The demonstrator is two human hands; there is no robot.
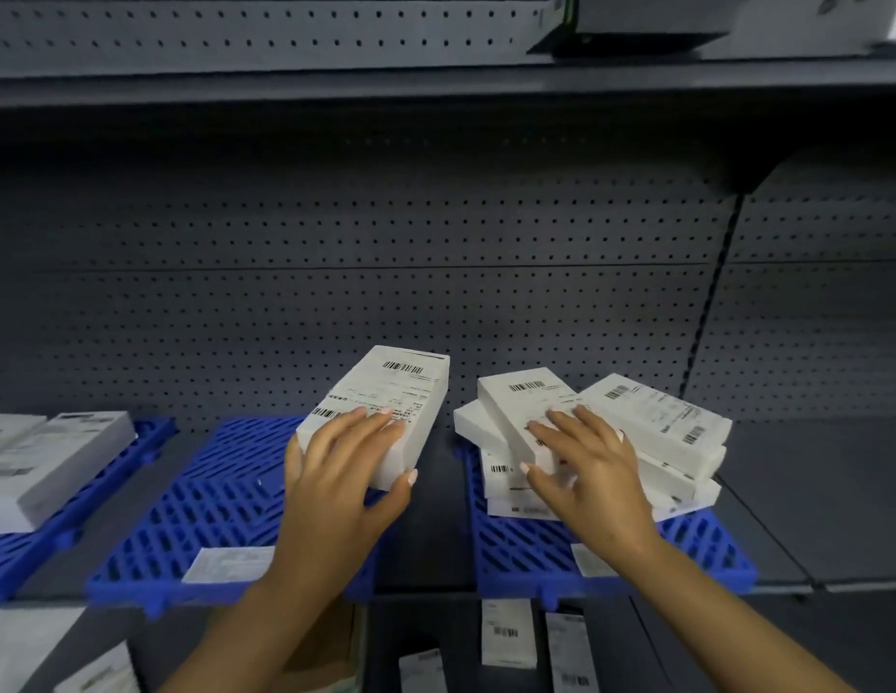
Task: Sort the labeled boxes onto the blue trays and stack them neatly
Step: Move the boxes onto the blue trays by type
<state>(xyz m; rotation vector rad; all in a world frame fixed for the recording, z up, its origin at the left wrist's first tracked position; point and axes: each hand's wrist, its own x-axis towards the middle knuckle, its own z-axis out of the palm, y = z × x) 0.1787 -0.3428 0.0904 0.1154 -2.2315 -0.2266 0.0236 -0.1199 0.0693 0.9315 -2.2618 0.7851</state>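
Note:
My left hand (pixel 350 457) grips a white labeled box (pixel 385 397) and holds it above the right part of the middle blue tray (pixel 210 497), thumb on its near end and fingers over the label. My right hand (pixel 581 457) lies with spread fingers on the top box (pixel 521 407) of an untidy pile of several white labeled boxes (pixel 651 422) on the right blue tray (pixel 531 552). The boxes in that pile point in different directions. A paper label (pixel 225 565) lies at the middle tray's front edge.
A third blue tray (pixel 150 432) at the left carries white boxes (pixel 55 457). Grey perforated shelf backing (pixel 436 272) rises behind the trays and a shelf runs overhead. Below the shelf edge, more labeled boxes (pixel 508 635) stand in a dark bin.

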